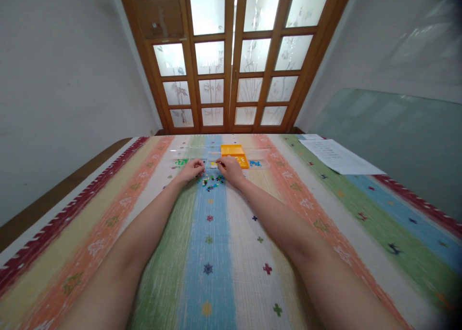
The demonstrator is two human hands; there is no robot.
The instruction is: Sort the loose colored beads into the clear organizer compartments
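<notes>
A loose pile of small multicoloured pieces (211,181) lies on the striped cloth. My left hand (193,169) is just above and left of the pile, fingers curled together, beside a group of small green pieces (181,163). My right hand (230,168) is at the pile's upper right with its fingertips pinched; whatever they hold is too small to make out. Between the hands sit a few yellow pieces (213,164). An open orange box (233,150) stands behind my right hand. Small blue pieces (255,164) lie to the right of the box.
A clear plastic tray or case (265,155) extends around the groups of pieces. White printed sheets (337,155) lie at the table's right side. The striped tablecloth (209,282) covers the table, and wooden doors with glass panes (231,60) stand beyond it.
</notes>
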